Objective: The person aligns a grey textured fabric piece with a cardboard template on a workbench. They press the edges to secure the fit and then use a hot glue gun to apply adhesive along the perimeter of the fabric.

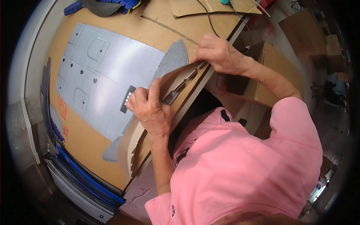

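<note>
While one person in a pink shirt [243,168] faced a brown work table [86,150], the head view showed one grey sheet [122,56] lying flat on it, the landmark for all that follows. Along the sheet's near edge, one curved brown flap [126,146] with a notched rim stood raised; whether the two were joined could not be told. Two bare hands were closed on this flap: the left hand [152,112] grasped it about halfway along, and the right hand [217,54] gripped its upper right end. Four dark studs [81,71] ran in a row across the sheet's left part, and one black label [128,99] lay on its lower right part. Two grey tabs [178,56] stuck out, one at each end of its near edge. Below the sheet sat one stack of boards [80,187], too tightly layered to count.
</note>
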The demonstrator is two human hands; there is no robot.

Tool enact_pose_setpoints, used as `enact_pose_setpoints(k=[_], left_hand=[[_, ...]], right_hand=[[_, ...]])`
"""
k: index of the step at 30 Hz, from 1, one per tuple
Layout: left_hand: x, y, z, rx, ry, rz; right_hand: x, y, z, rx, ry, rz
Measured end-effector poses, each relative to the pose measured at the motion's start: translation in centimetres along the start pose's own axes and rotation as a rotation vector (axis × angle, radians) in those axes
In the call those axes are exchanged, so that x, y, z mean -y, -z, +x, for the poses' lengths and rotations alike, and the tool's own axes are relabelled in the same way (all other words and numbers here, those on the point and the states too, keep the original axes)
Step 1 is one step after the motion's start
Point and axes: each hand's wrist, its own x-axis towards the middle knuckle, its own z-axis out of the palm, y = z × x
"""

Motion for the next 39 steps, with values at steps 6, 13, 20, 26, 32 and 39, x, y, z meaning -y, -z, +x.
enact_pose_setpoints(k=[6,13,20,26,32,39], left_hand=[[0.4,-0.2,-0.1,-0.015,-0.049,-0.028],[0.4,-0.4,-0.1,-0.028,-0.045,-0.007],[0.0,-0.4,-0.3,-0.020,-0.079,0.000],[-0.4,0.3,-0.2,-0.007,-0.125,-0.032],[0.4,0.1,-0.3,-0.073,-0.067,-0.119],[0.4,-0.3,-0.4,-0.068,-0.044,-0.107]], right_hand=[[0.0,0.1,-1.9,-0.018,0.063,-0.068],[0.4,0.9,-1.7,0.045,-0.249,0.245],[0.5,-0.2,-3.4,-0.104,-0.193,0.106],[0.4,-2.4,-5.5,-0.273,-0.171,0.095],[1.5,1.1,-2.9,-0.070,-0.313,0.236],[1.5,-0.1,-2.9,-0.069,-0.323,0.185]])
